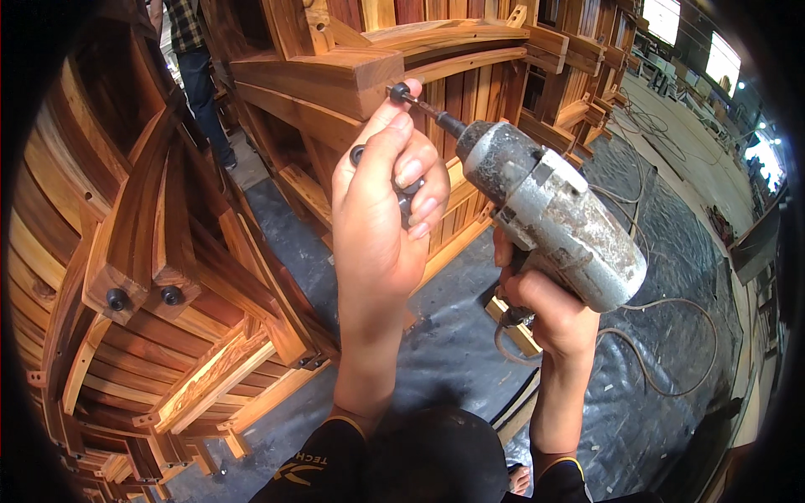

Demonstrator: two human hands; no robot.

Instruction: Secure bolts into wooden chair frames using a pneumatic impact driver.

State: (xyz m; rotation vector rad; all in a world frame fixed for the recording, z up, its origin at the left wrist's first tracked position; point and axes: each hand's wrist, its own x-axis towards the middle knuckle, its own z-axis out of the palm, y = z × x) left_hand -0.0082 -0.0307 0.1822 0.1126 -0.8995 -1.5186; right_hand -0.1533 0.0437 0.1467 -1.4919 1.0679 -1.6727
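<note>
Left fingers (387,144) holding black cap (400,92), right fingers (547,290) gripping driver (558,210)

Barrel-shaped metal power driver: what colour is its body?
Scuffed silver-grey; the power driver shows best in the head view.

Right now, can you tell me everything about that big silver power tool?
The power tool looks like scuffed, stained metal: a fat, rounded silver-grey body narrowing to a dark nose with a thin bit. The right hand grips its handle from below. It points ahead and leftward, its bit reaching a black round piece in the left hand.
</note>
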